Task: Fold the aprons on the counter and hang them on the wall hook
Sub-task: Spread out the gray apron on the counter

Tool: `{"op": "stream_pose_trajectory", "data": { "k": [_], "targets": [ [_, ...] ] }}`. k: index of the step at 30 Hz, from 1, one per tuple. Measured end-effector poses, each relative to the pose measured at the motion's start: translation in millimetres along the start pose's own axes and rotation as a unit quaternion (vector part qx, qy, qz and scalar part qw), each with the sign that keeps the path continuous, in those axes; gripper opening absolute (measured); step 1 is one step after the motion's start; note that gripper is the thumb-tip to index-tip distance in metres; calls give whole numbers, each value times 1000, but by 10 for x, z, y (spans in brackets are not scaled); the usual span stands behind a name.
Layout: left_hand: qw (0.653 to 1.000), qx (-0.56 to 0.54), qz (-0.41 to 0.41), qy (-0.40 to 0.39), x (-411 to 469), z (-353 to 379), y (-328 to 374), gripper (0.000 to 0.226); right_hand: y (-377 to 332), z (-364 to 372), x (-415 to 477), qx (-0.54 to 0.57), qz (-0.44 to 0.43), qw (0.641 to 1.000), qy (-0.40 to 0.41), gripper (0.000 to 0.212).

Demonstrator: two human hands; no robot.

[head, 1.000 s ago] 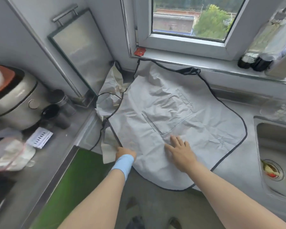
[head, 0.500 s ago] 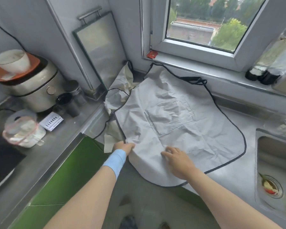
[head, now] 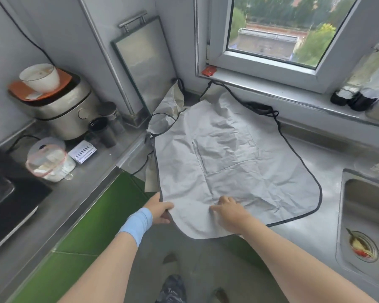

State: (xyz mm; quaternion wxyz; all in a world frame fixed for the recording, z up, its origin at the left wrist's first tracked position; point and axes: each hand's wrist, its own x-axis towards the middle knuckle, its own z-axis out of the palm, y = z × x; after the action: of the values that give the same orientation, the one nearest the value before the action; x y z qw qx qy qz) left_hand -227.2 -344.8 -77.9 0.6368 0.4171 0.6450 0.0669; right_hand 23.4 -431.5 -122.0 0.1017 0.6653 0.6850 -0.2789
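- Head view: we look down at a steel kitchen counter [head: 328, 226] in a corner below a window [head: 271, 29].
- A pale grey apron [head: 239, 162] with dark trim lies spread flat on the counter, pocket facing up. Its near edge hangs over the counter's front.
- A second apron [head: 162, 114], crumpled, lies partly under the first one's left side, towards the corner.
- The left hand [head: 160, 207], with a blue wristband [head: 137, 224], grips the spread apron's near left edge, fingers curled round the trim.
- The right hand [head: 230, 214] rests on the cloth just beside the left, fingers bent. We cannot tell whether it pinches the cloth or only presses it.
- A sink [head: 346, 215] sits to the right of the apron.
- To the left stands a rice cooker [head: 61, 114] with a white bowl [head: 41, 77] on top.
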Motion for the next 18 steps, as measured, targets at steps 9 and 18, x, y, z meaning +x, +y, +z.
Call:
{"op": "stream_pose_trajectory", "data": {
  "k": [9, 18],
  "targets": [
    [951, 187, 227, -91, -412, 1016, 1245, 92, 106, -1596, -477, 623, 81, 777, 52, 43],
    [909, 347, 203, -112, -126, 1500, 1444, 65, 959, -1212, -430, 291, 280, 886, 228, 34]
  ]
}}
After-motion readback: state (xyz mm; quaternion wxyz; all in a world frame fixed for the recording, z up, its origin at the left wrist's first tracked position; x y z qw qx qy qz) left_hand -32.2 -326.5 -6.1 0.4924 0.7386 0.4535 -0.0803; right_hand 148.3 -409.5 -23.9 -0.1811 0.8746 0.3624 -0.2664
